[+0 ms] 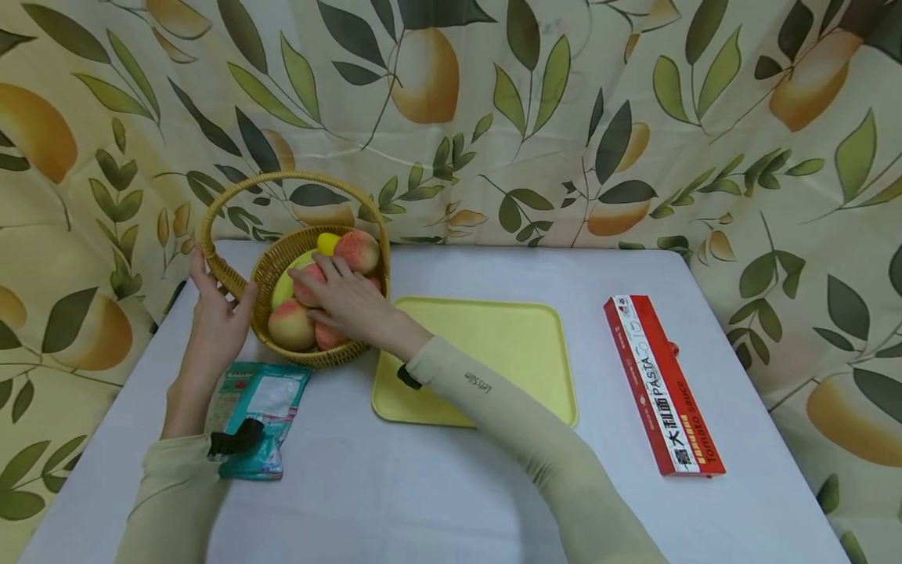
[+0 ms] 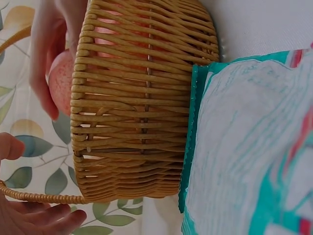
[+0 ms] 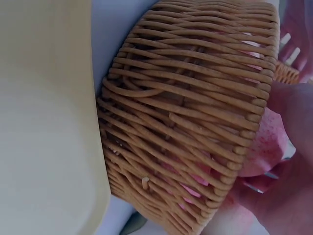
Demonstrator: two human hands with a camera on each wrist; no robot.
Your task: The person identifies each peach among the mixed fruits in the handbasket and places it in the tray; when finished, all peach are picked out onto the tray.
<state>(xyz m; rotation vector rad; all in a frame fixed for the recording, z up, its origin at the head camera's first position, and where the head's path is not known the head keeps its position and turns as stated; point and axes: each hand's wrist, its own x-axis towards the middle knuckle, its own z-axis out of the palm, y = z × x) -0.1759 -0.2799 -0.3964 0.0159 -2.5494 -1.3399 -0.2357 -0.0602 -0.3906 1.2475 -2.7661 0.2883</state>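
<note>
A wicker basket (image 1: 327,359) stands at the back left, its tall handle (image 1: 296,176) raised. Inside lie several peaches (image 1: 291,326), a banana (image 1: 283,290) and a small yellow fruit (image 1: 327,243), partly covered by the hand. My left hand (image 1: 218,321) holds the handle low on its left side, with the handle passing between thumb and fingers. From the right, my right hand (image 1: 348,301) reaches over the rim and grips a peach (image 2: 61,83) among the others, fingers bent around it. The right wrist view shows that hand close over the basket's rim (image 3: 244,142).
Beside the basket lies a yellow tray (image 1: 493,352), with my right forearm across it. A teal packet (image 1: 271,407) is in front of the basket, under my left wrist. A red pasta box (image 1: 662,384) lies at the right. Patterned cloth (image 1: 451,157) hangs behind the table.
</note>
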